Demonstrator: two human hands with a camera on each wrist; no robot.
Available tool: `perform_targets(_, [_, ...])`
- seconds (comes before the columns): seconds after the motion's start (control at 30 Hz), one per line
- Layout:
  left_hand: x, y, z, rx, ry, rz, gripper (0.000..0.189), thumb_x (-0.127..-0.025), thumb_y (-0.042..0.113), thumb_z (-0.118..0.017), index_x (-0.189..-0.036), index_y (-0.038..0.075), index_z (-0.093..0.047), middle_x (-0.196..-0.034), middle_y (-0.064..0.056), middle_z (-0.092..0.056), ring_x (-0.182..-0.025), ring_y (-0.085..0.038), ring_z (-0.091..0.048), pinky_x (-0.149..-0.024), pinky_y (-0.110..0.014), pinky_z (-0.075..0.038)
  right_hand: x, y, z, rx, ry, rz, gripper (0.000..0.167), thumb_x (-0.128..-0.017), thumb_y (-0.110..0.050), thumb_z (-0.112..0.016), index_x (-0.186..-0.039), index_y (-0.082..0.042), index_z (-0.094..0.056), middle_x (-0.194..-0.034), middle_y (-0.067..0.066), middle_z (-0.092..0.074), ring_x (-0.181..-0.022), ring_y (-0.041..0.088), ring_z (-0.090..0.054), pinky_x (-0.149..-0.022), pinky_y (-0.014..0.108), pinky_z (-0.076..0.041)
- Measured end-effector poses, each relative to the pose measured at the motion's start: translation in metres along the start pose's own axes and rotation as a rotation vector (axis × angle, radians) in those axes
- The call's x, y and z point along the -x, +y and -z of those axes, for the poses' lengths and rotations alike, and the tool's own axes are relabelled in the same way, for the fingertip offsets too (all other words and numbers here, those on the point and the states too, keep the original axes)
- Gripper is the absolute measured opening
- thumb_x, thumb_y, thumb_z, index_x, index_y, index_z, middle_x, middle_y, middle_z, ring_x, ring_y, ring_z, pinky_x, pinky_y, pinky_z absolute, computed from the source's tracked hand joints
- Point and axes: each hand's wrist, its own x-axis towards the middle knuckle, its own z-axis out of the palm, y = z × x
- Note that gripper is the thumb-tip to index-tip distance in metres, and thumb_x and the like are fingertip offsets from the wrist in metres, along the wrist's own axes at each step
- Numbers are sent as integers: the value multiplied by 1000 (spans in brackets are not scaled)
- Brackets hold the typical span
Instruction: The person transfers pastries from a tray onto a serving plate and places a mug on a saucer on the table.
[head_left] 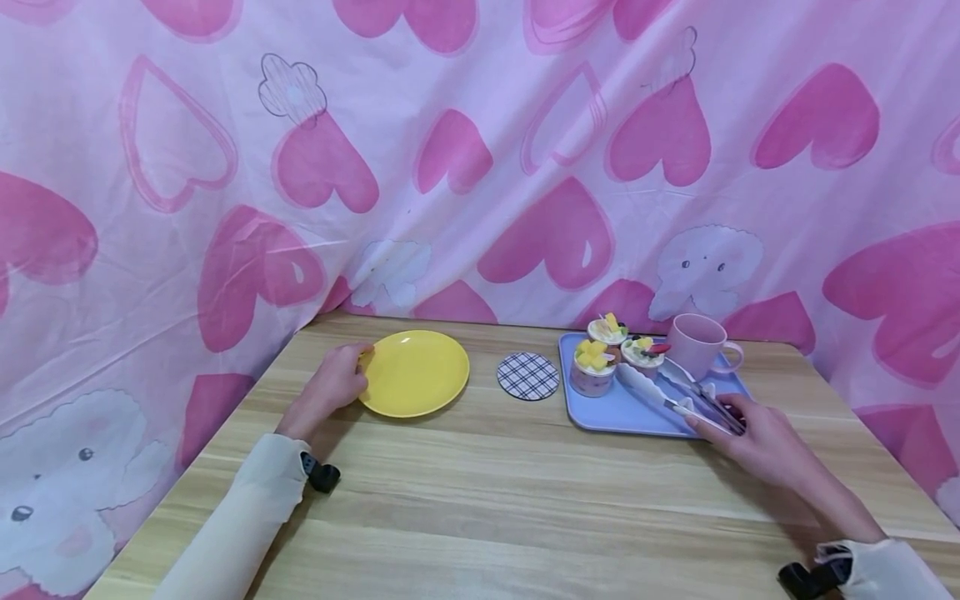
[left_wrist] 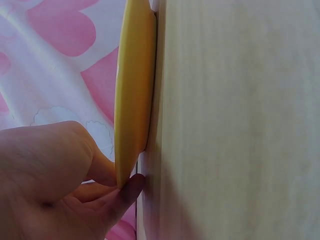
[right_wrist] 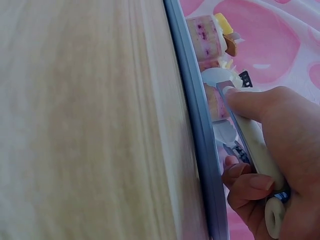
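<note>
My left hand [head_left: 330, 387] pinches the left rim of a round yellow plate [head_left: 415, 372] on the table. In the left wrist view, the thumb lies on the upper side of the plate [left_wrist: 135, 75] and a finger below its edge. My right hand [head_left: 772, 446] holds a pair of tongs [head_left: 641, 385] with pale handles. The tongs' spread ends reach over a blue tray [head_left: 600, 415], near the dessert cups. In the right wrist view, the thumb presses along one handle of the tongs [right_wrist: 255, 145], with fingers curled at the other side.
Three fruit-topped dessert cups, one at the front left [head_left: 592, 381], stand on the tray's left half. A pink mug [head_left: 693, 346] stands at its back right. Between plate and tray lies a round checked coaster [head_left: 528, 376]. A pink heart-patterned cloth [head_left: 450, 225] hangs behind the wooden table [head_left: 480, 500].
</note>
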Motion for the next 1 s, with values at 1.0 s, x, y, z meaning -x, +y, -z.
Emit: perform_targets(1.0, [2,-2,1,21,-12,10,65,-94,-7,-55,-158,-8,-47,-152,-29,-58,-119,-37,-59,-98,-42,-54,5,-5,11,-28,45,-33,91,-101,-61,-68,-153,11,-49,-144,45,-54,-120,55,-56,-92,70,-49])
